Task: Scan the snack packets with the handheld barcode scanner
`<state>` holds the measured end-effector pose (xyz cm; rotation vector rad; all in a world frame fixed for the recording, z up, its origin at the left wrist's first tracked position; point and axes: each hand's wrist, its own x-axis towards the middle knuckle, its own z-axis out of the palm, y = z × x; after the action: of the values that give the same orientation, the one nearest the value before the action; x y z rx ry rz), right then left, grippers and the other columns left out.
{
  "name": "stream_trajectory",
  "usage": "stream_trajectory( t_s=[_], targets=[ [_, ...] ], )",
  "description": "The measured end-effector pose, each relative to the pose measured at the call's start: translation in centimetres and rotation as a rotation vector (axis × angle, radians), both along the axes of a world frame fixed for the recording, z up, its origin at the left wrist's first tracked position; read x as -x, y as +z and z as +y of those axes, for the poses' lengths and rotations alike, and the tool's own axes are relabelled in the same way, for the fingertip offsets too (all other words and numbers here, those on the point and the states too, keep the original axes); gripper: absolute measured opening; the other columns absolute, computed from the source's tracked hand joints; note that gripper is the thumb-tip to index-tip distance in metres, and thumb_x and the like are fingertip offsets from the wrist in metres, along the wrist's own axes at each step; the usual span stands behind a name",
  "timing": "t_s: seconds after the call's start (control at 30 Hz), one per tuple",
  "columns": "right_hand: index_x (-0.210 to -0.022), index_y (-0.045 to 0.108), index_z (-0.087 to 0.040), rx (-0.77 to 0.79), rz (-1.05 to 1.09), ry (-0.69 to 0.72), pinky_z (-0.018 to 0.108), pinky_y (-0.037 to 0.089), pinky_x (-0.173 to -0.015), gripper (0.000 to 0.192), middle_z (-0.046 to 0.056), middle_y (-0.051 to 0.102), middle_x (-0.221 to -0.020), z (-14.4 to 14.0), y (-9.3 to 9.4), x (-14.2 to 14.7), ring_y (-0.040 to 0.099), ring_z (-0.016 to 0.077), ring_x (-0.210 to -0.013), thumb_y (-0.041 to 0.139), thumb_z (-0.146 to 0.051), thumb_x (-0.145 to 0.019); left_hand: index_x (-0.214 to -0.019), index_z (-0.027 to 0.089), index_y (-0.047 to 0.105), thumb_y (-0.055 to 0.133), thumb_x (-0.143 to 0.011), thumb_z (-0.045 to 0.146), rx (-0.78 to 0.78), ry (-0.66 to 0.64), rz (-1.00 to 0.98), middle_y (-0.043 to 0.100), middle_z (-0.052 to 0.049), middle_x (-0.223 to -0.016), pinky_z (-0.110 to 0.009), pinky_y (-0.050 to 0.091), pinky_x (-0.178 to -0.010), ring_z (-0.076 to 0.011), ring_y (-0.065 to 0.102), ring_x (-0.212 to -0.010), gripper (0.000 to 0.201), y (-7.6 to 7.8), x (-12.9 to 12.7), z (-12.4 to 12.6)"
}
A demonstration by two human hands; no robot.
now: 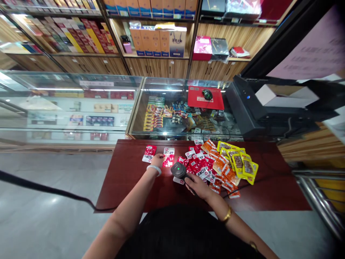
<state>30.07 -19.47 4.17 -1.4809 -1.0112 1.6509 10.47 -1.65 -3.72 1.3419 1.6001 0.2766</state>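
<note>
My right hand (197, 185) is wrapped round the handle of a black barcode scanner (178, 169), which shows a small green light. The scanner's head points towards a red and white snack packet (169, 157) lying on the dark red-brown counter (126, 180). At that packet's left edge, the fingers of my left hand (157, 160) are pinched together on it. Another red and white packet (149, 153) lies just left of that hand. Right of the scanner is a loose heap of red packets (198, 163), orange packets (221, 164) and yellow packets (244, 163).
Behind the counter stands a glass display case (167, 129) with small goods inside. On it lie a red mat (194, 99) and a black mouse (207, 94). A dark machine (248, 115) carries an open white box (285, 96). Shelves of boxed goods line the back wall.
</note>
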Motion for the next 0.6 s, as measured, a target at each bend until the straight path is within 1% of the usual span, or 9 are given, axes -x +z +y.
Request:
stream_trajectory(
  t_s=[0.13,0.2,0.27,0.3,0.37,0.4,0.47,0.53,0.6],
  targets=[
    [-0.097,0.063,-0.019,0.013,0.012,-0.06,0.024,0.033,-0.046,0.054,-0.005,0.051,-0.057,-0.4,0.5,-0.5,0.043,0.0118,-0.047,0.059,-0.071,-0.081,-0.082,0.014,0.07,0.074,-0.073,0.044,0.104,0.054,-0.229,0.068,-0.002,-0.065,-0.024,0.047,-0.061,-0.0126,0.06,-0.06,0.032,0.0,-1.4,-0.9],
    [-0.098,0.062,-0.019,0.029,0.014,-0.074,0.024,0.032,-0.046,0.056,-0.005,0.051,-0.058,-0.5,0.8,-0.8,0.042,0.0119,-0.047,0.058,-0.072,-0.081,-0.087,0.013,0.07,0.074,-0.074,0.047,0.185,0.016,-0.28,0.067,-0.002,-0.065,-0.025,0.048,-0.061,-0.0128,0.06,-0.06,0.037,-0.2,-2.7,-1.5],
    [-0.098,0.061,-0.019,0.04,0.012,-0.081,0.025,0.032,-0.046,0.057,-0.005,0.051,-0.057,-0.6,1.0,-0.9,0.042,0.0117,-0.046,0.057,-0.073,-0.081,-0.091,0.013,0.069,0.073,-0.076,0.045,0.19,-0.071,-0.244,0.069,-0.004,-0.072,-0.027,0.049,-0.064,-0.0143,0.062,-0.066,0.035,-0.2,-3.4,-1.8],
    [-0.097,0.061,-0.02,0.041,0.009,-0.082,0.025,0.032,-0.046,0.057,-0.005,0.051,-0.057,-0.6,1.1,-1.0,0.041,0.0116,-0.046,0.056,-0.074,-0.081,-0.093,0.013,0.068,0.073,-0.077,0.042,0.133,-0.117,-0.179,0.07,-0.006,-0.08,-0.028,0.05,-0.069,-0.0159,0.064,-0.072,0.033,-0.1,-3.5,-1.7],
    [-0.096,0.061,-0.02,0.045,0.003,-0.08,0.025,0.032,-0.045,0.056,-0.005,0.05,-0.057,-0.6,1.0,-0.9,0.041,0.0116,-0.046,0.056,-0.073,-0.081,-0.099,0.014,0.067,0.072,-0.078,0.037,-0.067,-0.155,0.06,0.071,-0.011,-0.098,-0.032,0.049,-0.084,-0.0208,0.065,-0.093,0.032,0.4,-2.6,-1.1],
    [-0.097,0.061,-0.02,0.048,-0.001,-0.079,0.024,0.032,-0.045,0.056,-0.005,0.05,-0.057,-0.6,0.9,-0.8,0.042,0.0118,-0.046,0.056,-0.073,-0.081,-0.105,0.014,0.066,0.072,-0.078,0.038,-0.177,-0.137,0.215,0.069,-0.013,-0.108,-0.035,0.046,-0.092,-0.024,0.062,-0.105,0.036,0.6,-1.8,-0.6],
    [-0.101,0.062,-0.02,0.048,-0.013,-0.078,0.024,0.032,-0.044,0.056,-0.004,0.051,-0.057,-0.7,0.5,-0.7,0.044,0.0126,-0.046,0.056,-0.072,-0.081,-0.12,0.015,0.059,0.07,-0.078,0.045,-0.305,-0.043,0.515,0.06,-0.018,-0.126,-0.042,0.041,-0.1,-0.0306,0.053,-0.122,0.053,1.3,0.4,0.6],
    [-0.104,0.064,-0.02,0.037,-0.03,-0.075,0.025,0.036,-0.046,0.055,-0.003,0.054,-0.058,-0.9,0.1,-0.5,0.048,0.0144,-0.049,0.057,-0.07,-0.083,-0.129,0.016,0.051,0.069,-0.075,0.052,-0.31,0.056,0.705,0.052,-0.02,-0.136,-0.045,0.04,-0.1,-0.0349,0.047,-0.128,0.067,1.7,2.7,1.7],
    [-0.106,0.066,-0.021,0.025,-0.049,-0.073,0.027,0.04,-0.049,0.052,-0.002,0.056,-0.06,-1.1,-0.2,-0.3,0.052,0.0161,-0.052,0.057,-0.067,-0.084,-0.127,0.016,0.052,0.069,-0.073,0.056,-0.24,0.081,0.782,0.052,-0.02,-0.136,-0.045,0.041,-0.098,-0.0372,0.047,-0.127,0.069,1.9,4.6,2.6]
  ],
)
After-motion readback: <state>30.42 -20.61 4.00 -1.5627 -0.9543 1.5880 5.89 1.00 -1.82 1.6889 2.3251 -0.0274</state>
